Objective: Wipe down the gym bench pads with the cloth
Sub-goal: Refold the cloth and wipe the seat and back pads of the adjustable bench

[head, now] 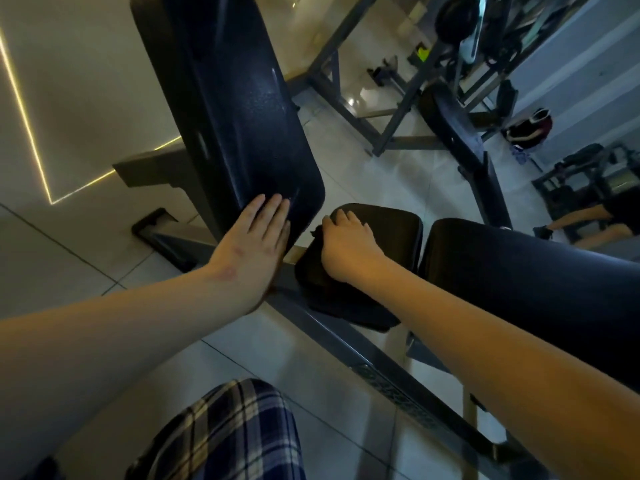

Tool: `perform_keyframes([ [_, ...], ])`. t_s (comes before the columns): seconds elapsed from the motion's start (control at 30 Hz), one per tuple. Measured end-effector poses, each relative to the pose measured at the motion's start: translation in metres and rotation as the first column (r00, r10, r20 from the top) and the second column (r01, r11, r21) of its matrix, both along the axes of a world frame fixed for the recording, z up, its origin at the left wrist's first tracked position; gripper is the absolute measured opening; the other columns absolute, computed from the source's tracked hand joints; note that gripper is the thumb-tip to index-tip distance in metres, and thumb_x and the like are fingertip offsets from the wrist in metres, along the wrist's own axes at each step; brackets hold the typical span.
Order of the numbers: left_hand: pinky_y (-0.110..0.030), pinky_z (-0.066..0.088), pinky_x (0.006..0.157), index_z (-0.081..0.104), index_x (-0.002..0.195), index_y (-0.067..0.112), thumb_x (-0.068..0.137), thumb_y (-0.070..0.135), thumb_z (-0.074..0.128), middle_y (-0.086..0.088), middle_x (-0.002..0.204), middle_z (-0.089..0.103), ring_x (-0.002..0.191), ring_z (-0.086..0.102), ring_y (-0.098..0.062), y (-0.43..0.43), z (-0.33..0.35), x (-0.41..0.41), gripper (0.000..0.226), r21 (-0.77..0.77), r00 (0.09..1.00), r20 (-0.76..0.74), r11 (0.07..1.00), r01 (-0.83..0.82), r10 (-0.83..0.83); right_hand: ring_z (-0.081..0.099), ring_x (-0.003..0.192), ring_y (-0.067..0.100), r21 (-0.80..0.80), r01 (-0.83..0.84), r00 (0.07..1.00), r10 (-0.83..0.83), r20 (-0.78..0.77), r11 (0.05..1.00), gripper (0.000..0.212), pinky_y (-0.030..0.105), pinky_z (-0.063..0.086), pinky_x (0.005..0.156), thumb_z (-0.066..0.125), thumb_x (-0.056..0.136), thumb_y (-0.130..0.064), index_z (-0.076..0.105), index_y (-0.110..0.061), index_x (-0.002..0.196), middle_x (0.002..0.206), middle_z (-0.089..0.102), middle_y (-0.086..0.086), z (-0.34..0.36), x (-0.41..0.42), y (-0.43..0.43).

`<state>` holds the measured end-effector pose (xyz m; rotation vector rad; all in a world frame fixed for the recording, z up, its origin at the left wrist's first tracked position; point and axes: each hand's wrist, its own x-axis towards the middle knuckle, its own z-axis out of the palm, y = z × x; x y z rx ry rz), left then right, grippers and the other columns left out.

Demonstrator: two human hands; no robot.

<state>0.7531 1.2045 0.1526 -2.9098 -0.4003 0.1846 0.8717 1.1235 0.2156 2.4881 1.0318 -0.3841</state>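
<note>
Cloth (316, 234): dark, bunched on the small pad (391, 230), at its near-left corner. Mostly hidden by the hand, with only a crumpled edge showing, so its long axis could not be told.

Right grip (346, 244): on top of the cloth, fingers curled down over it and pressing it to the small pad.

The small pad lay flat between two larger ones. Tall pad (235, 109): black, tilted upright, long axis running from the top of the view down to a rounded lower end just beside the small pad. Long pad (519, 278): black, just right of the small pad with a narrow gap between, long axis running off to the lower right.

Left grip (256, 237): wide, fingers straight and together, palm flat against the lower end of the tall pad, holding nothing.

A grey metal bar (346, 341) ran under the pads over a pale tiled floor (363, 181). Plaid cloth on the person's leg (225, 434) showed at the bottom edge.
</note>
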Motion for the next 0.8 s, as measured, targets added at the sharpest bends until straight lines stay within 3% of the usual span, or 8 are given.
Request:
perform_keyframes([
  [0.1, -0.050, -0.017, 0.115, -0.013, 0.151, -0.003, 0.100, 0.063, 0.021, -0.028, 0.157, -0.025, 0.147, -0.020, -0.041, 0.004, -0.005, -0.003, 0.090, 0.107, 0.999, -0.016, 0.993, 0.047, -0.046, 0.000, 0.149, 0.036, 0.021, 0.087, 0.994, -0.088, 0.064, 0.996, 0.065, 0.054, 0.005, 0.120, 0.045, 0.098, -0.015, 0.014, -0.003, 0.153, 0.160, 0.006, 0.022, -0.021, 0.009, 0.026],
  [0.23, -0.048, -0.017, 0.116, -0.013, 0.153, -0.001, 0.102, 0.056, 0.023, -0.026, 0.157, -0.027, 0.147, -0.020, -0.040, 0.007, -0.009, -0.007, 0.084, 0.120, 0.999, -0.009, 0.992, 0.047, -0.046, -0.001, 0.148, 0.038, 0.047, 0.160, 0.979, -0.165, 0.119, 0.986, 0.061, 0.054, 0.005, 0.119, 0.040, 0.100, -0.018, 0.013, 0.000, 0.152, 0.159, 0.005, 0.025, -0.032, 0.007, 0.036],
  [0.4, -0.047, -0.014, 0.118, -0.017, 0.152, 0.000, 0.105, 0.040, 0.021, -0.026, 0.157, -0.026, 0.147, -0.020, -0.039, 0.011, -0.005, -0.009, 0.072, 0.181, 0.997, -0.005, 0.981, 0.075, -0.075, 0.003, 0.148, 0.035, 0.016, 0.072, 0.997, -0.072, -0.004, 0.997, 0.071, 0.053, 0.006, 0.120, 0.053, 0.094, -0.018, 0.017, -0.005, 0.153, 0.160, 0.008, 0.021, -0.020, -0.020, 0.013],
  [0.53, -0.048, -0.014, 0.117, -0.018, 0.150, -0.002, 0.105, 0.028, 0.015, -0.027, 0.158, -0.024, 0.147, -0.018, -0.041, 0.013, -0.006, -0.011, 0.064, 0.222, 0.994, 0.009, 0.969, 0.109, -0.113, 0.002, 0.149, 0.033, 0.020, -0.046, 0.999, 0.046, -0.016, 0.999, 0.071, 0.050, 0.007, 0.121, 0.051, 0.095, -0.019, 0.014, -0.008, 0.154, 0.161, 0.005, 0.019, -0.005, -0.048, -0.020],
  [0.7, -0.048, -0.014, 0.117, -0.020, 0.150, 0.000, 0.098, 0.027, -0.003, -0.023, 0.159, -0.023, 0.148, -0.017, -0.039, 0.015, -0.014, -0.008, 0.061, 0.217, 0.993, 0.038, 0.971, 0.103, -0.114, -0.004, 0.149, 0.034, -0.009, 0.021, 1.000, -0.021, 0.006, 1.000, 0.074, 0.053, 0.003, 0.120, 0.050, 0.096, -0.020, 0.008, -0.006, 0.155, 0.161, 0.001, 0.021, -0.011, -0.039, -0.001],
  [0.8, -0.047, -0.014, 0.117, -0.018, 0.151, -0.002, 0.105, 0.032, 0.017, -0.024, 0.158, -0.025, 0.147, -0.019, -0.041, 0.015, -0.013, -0.006, 0.067, 0.197, 0.994, 0.033, 0.976, 0.094, -0.103, -0.006, 0.149, 0.035, 0.011, 0.078, 0.997, -0.079, 0.026, 0.997, 0.072, 0.054, 0.002, 0.120, 0.050, 0.095, -0.016, 0.009, -0.006, 0.155, 0.161, -0.001, 0.021, -0.021, -0.017, 0.020],
])
